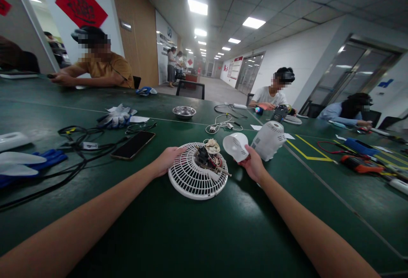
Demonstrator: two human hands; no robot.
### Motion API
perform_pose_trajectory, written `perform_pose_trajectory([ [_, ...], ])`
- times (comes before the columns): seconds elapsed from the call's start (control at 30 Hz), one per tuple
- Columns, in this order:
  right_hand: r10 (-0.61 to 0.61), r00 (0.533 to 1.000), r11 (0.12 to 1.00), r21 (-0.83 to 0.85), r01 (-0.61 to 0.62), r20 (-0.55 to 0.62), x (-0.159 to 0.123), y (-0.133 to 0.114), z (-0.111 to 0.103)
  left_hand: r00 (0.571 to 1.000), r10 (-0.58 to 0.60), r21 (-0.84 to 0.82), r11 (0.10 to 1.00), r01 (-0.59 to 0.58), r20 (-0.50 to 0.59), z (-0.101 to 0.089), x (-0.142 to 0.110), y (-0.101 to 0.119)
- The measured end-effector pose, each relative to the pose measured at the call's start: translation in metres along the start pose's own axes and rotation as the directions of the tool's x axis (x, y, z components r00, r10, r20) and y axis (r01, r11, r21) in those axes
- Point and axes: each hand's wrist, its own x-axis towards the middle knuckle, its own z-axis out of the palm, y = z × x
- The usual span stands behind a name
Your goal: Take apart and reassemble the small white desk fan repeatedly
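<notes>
My left hand [168,161] grips the left rim of a white fan grille [186,180], which sits low over the green table. A bare fan motor [208,157] with wires and a short shaft is mounted at the grille's centre. In my right hand [253,165] is a white plastic motor cover [234,145], held by its right side, its open end facing left. This cover is apart from the grille. Just behind my right hand stands a white fan body [269,140] with vent slots on top and a label on its side.
A phone [134,145] and black cables [86,146] lie left, near work gloves [117,116]. A metal bowl [184,112] and a white cable [223,125] are further back. An orange multimeter [361,165] lies right. Other people sit across the green table [204,235].
</notes>
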Motion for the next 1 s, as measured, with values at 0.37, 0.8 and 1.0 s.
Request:
perform_pose_trajectory([
  [0.37,0.174,0.979,0.940,0.279,-0.198,0.109,-0.006,-0.008,-0.001,1.000,0.007,0.048,0.999,-0.008,0.016,0.003,-0.004,0.002],
  [0.8,0.188,0.965,0.922,0.306,-0.238,0.185,-0.008,-0.014,-0.002,1.000,0.011,0.056,0.998,-0.012,0.019,0.000,-0.001,0.000],
  [1.0,0.182,0.963,0.920,0.312,-0.238,0.197,-0.008,-0.013,-0.002,0.999,0.014,0.050,0.999,-0.016,0.039,0.001,-0.002,0.000],
])
